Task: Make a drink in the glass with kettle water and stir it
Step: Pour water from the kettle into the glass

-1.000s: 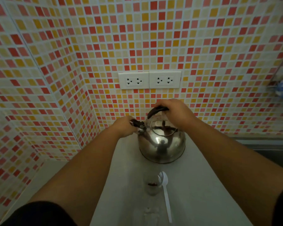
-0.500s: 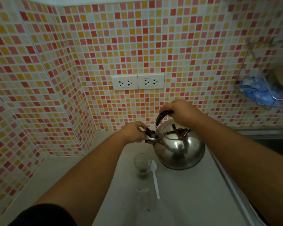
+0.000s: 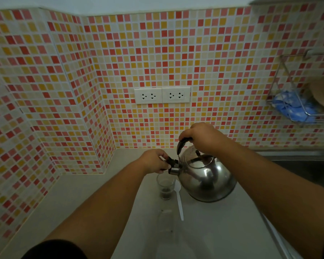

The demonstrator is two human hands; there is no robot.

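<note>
A: Head view, item one?

B: Kettle. Steel, round-bellied, glossy. Right hand clenched around the black handle at the top; left hand pinching the spout cap, holding it open. Kettle tipped toward the left hand, spout low.

A: Item two?

B: Glass. Clear, small, upright on the counter, directly below the left-hand grip and the spout. Dark powder or granules at the bottom; no water stream can be made out.

A: Item three?

B: Spoon. White, thin, lying flat just beside the glass, under the kettle's near flank, below and between the two grips.

A: Handling notes?

B: Kettle: judged heavy if full, rigid, its polished wall slippery and probably hot. Take it by the black handle only; work the cap by its tab. Glass: light, fragile, easily knocked by the spout. Spoon: light, likely plastic, slightly flexible; take it by the stem.

A: Changes against the earlier frames?

B: A second ago the kettle sat square behind the glass, with the spoon in the glass. Half a second ago it had moved to the right of the glass, spoon on the counter. Now it is raised higher and tipped further, spout above the rim. Both grips unchanged.

A: Background?

B: Sockets on the tiled wall, far above the grips.
</note>
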